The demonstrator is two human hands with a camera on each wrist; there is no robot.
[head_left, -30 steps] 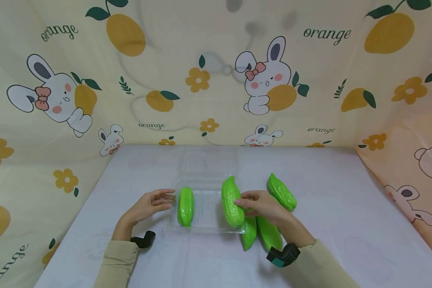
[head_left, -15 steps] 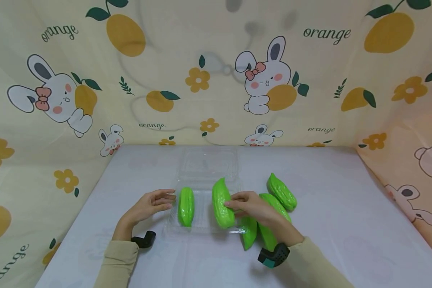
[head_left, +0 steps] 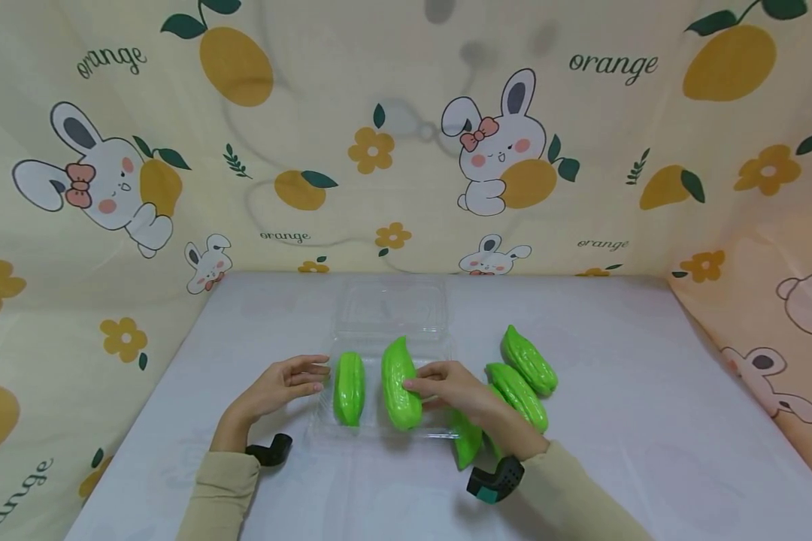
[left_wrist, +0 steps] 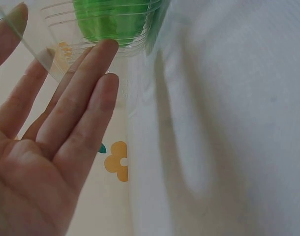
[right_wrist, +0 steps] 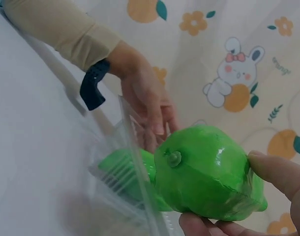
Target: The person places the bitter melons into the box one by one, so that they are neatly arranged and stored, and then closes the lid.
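My right hand pinches a glossy green, ridged toy fruit between thumb and fingers, over the clear plastic box. In the right wrist view, that toy fruit shows its stem knob, and my thumb presses its side. A second green toy fruit lies inside the box at the left. Beside the box's left wall, my left hand has its fingers extended. The left wrist view shows those fingertips right at the ribbed wall, with green visible behind it.
Behind the box, its clear lid lies folded back. Several more green toy fruits are on the white tabletop at the right, some partly hidden under my right forearm. A patterned curtain borders the table's back and sides.
My right hand has carried the held toy fruit leftward, from the box's right edge to over its middle. My left hand and the toy fruit in the box have stayed put.
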